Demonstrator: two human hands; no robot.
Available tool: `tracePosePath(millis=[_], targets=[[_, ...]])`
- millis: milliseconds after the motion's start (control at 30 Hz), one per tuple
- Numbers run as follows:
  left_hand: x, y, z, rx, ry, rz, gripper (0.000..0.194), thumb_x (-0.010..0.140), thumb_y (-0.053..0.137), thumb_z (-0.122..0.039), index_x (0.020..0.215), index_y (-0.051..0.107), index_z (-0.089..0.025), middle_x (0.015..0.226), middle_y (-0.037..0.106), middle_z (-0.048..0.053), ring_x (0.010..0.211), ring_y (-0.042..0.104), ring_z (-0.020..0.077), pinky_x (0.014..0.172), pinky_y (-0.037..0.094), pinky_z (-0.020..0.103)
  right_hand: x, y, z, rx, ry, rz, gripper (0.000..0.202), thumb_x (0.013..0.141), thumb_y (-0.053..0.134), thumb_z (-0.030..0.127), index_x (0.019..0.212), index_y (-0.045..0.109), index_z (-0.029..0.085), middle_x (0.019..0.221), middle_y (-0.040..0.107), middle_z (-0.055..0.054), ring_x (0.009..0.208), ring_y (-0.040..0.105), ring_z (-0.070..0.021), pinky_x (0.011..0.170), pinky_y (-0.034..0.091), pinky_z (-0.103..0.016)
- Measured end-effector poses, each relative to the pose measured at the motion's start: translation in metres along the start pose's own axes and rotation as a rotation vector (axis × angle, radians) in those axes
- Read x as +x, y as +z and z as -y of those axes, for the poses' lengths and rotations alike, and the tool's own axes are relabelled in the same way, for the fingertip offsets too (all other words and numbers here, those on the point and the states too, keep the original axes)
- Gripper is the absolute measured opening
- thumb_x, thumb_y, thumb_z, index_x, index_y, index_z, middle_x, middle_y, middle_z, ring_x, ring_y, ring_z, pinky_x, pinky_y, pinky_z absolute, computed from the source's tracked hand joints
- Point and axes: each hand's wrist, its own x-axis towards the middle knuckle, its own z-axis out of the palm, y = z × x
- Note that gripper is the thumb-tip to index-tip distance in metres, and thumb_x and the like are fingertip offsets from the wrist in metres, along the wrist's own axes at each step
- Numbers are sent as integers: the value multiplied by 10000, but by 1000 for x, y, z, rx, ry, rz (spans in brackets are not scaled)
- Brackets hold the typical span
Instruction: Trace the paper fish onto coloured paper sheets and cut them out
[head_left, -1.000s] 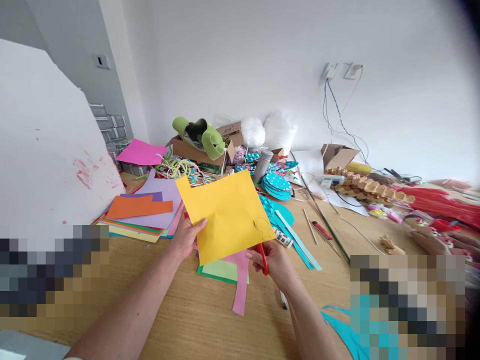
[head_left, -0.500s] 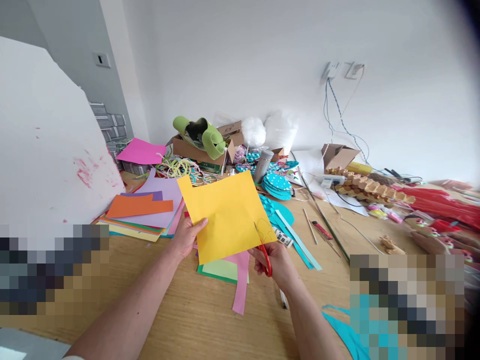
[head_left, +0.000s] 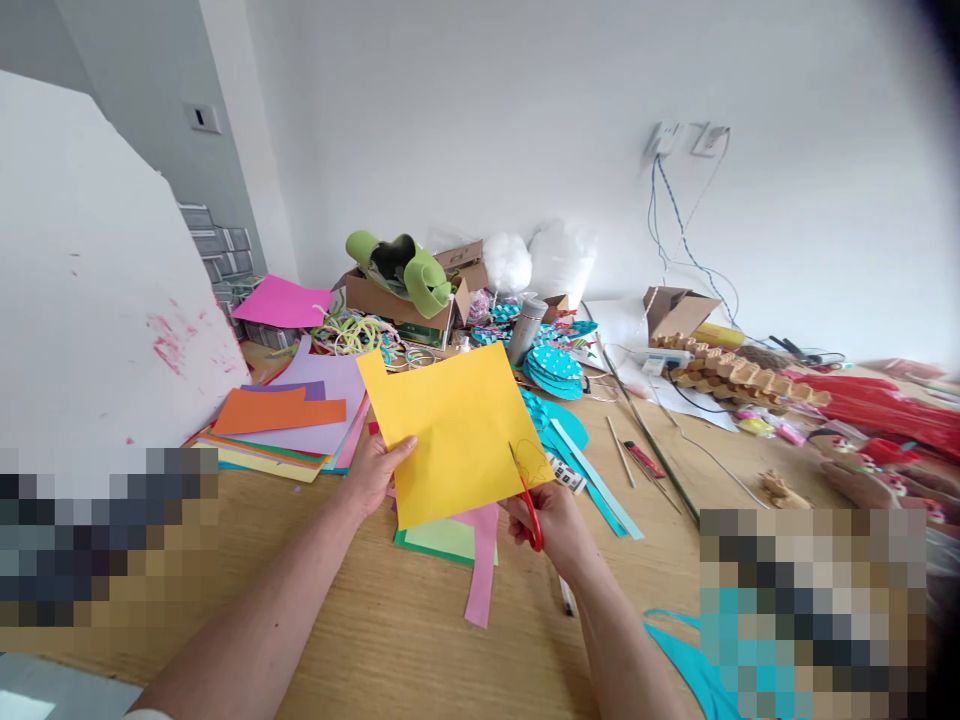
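A yellow sheet of paper (head_left: 454,430) is held up over the table, with a notch at its upper left and a thin scribbled outline near its lower right corner. My left hand (head_left: 379,470) grips its left edge, thumb on top. My right hand (head_left: 551,520) is closed around the red-handled scissors (head_left: 534,522), whose blade lies over the sheet beside the outline. Below the sheet, a pink strip (head_left: 481,585) and pale green and green papers (head_left: 442,538) rest on the wooden table (head_left: 390,640).
Coloured papers (head_left: 281,425) are stacked at the left. Behind stand a grey bottle (head_left: 527,330) and a cardboard box (head_left: 397,305) with a green roll. Blue strips (head_left: 596,485), a red cutter (head_left: 643,460) and a long stick (head_left: 652,445) lie at the right.
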Motion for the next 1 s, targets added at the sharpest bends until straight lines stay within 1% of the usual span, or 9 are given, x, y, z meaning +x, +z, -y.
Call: tracePosePath(millis=[167,333,500,700,833,1000], targets=[[-1,1,-1,-9,-4,7,507,612,810,-394,1047,661,-180,1055,699,118,937,665,330,625,567,357,1,1,-3,-23,6,-13,340,670,674,412,491,531,160,404,556,-4,341,479,-89,340,311,-189],[-1,3,-2,-16,1,-5,530,594,825,-378,1059,661,-185,1057,701,109,976,650,333,686,568,378,1,2,-1,19,-2,-17,295,639,701,402,548,551,165,441,582,-4,357,501,-101,346,333,-197],[0,1,0,-13,14,16,509,621,811,-378,1067,659,-186,1079,693,109,965,656,320,669,568,360,1,3,-1,62,-1,-23,308,613,727,414,577,555,162,444,571,4,356,502,-102,346,343,-199],[-1,1,-1,-14,2,3,504,611,814,-382,1047,666,-176,1064,698,115,962,655,334,680,565,381,4,2,-5,69,-5,-7,319,637,727,426,598,567,153,466,585,-2,377,519,-105,368,369,-201],[0,1,0,-36,18,-1,498,615,813,-372,1043,664,-168,1084,690,120,975,650,327,693,561,370,4,2,-5,78,5,-7,306,624,744,404,615,574,151,464,583,4,382,522,-107,376,380,-202],[0,0,1,-29,6,25,509,634,803,-373,1075,648,-171,1097,685,118,956,658,311,685,560,360,3,2,-4,76,0,-2,302,637,728,401,603,574,143,468,586,0,389,528,-103,379,381,-195]])
